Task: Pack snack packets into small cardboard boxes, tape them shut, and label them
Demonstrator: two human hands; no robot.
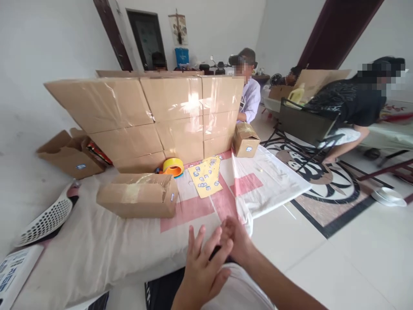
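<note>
My left hand [206, 262] is held up above my lap at the near edge of the cloth-covered table [135, 245]. Its fingers are spread and it holds nothing. Beside it, my right hand [238, 240] is loosely bent, with its fingertips partly hidden behind the left fingers; nothing shows in it. Beyond the hands lies a long taped cardboard box [137, 196]. A yellow sheet with small blue-and-white stickers [206, 177] lies flat to the right of that box. Just behind the box is a yellow-orange roll of tape [173, 167].
Stacked cartons [179, 107] form a wall across the table's far side. A small box [245, 140] stands at its right end, an opened carton [72, 155] at left. Several people sit nearby, one on a folding chair [306, 125]. A white perforated chair back [48, 221] is at left.
</note>
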